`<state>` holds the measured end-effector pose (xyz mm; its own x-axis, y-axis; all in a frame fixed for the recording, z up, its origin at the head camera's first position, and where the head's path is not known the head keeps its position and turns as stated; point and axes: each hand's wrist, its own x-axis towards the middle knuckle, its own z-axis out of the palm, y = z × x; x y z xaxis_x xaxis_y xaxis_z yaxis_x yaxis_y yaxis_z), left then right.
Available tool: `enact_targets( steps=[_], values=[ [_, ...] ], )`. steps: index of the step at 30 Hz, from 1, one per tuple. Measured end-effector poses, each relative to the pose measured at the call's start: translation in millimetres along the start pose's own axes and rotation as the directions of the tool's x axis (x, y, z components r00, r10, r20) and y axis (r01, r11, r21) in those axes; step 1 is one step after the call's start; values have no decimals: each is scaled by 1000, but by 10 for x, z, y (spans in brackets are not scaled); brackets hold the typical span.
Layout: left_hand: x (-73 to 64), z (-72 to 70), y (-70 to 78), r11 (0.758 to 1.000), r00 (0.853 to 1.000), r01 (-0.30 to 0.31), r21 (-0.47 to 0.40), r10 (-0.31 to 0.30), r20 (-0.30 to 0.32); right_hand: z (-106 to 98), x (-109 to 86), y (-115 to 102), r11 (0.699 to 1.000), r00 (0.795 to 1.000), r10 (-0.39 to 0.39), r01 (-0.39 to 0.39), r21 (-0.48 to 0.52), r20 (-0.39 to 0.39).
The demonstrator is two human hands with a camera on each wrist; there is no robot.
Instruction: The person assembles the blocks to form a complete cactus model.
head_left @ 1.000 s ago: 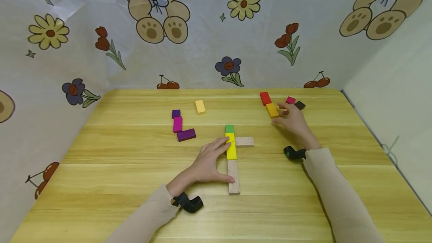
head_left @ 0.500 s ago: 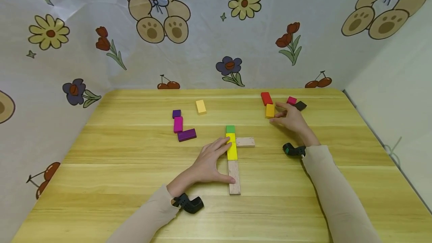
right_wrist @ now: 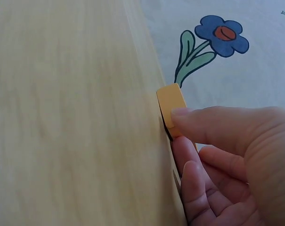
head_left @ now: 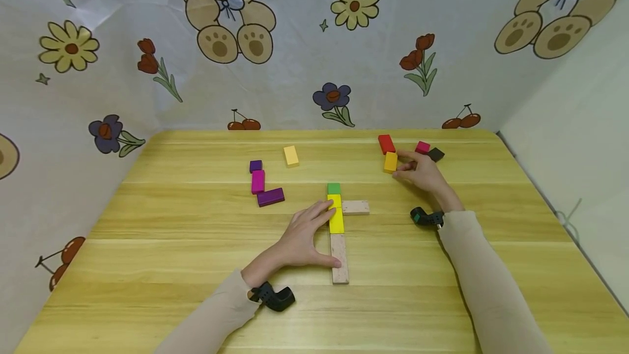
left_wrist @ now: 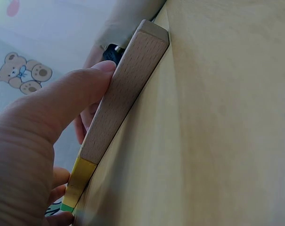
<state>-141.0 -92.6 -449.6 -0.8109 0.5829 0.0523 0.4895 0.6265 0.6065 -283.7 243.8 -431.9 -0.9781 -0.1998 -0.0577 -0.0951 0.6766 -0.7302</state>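
On the table a row of wooden blocks runs away from me: a plain wood block [head_left: 340, 266], yellow blocks [head_left: 337, 223] and a green block [head_left: 334, 188]. My left hand [head_left: 304, 239] lies spread along its left side. The thumb rests on the plain block and the fingertips touch the yellow part; the left wrist view shows the plain block [left_wrist: 126, 89] under the thumb. At the back right, my right hand [head_left: 423, 172] pinches an orange block [head_left: 390, 163] at its right side. In the right wrist view the thumb presses on the orange block [right_wrist: 170, 101].
A red block [head_left: 386, 144] lies just behind the orange one. Pink [head_left: 422, 147] and black [head_left: 435, 154] blocks lie behind the right hand. Another plain block [head_left: 356, 207] juts right from the row. Purple [head_left: 271, 196], magenta [head_left: 257, 182], dark violet [head_left: 255, 166] and pale yellow [head_left: 291, 156] blocks lie left.
My right hand has shifted slightly left. The orange block has turned from slanting to nearly straight and moved a little left. The left hand has stayed on the row.
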Motion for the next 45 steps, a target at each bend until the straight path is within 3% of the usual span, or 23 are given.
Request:
enact_targets(
  steps=[19,35,45],
  values=[
    [9,9,-16,1000,1000,-11,-3,11,-14,-8,71,25,999,1000,-12,13,-37,17],
    [6,-14,-5,1000,1000,-1,1,1,-1,19,42,-6,999,999,-33,33,2,13],
    [-13,-9,17,1000,1000,-2,-10,2,-1,144,-24,-163,993,986,-103,94,76,133]
  ],
)
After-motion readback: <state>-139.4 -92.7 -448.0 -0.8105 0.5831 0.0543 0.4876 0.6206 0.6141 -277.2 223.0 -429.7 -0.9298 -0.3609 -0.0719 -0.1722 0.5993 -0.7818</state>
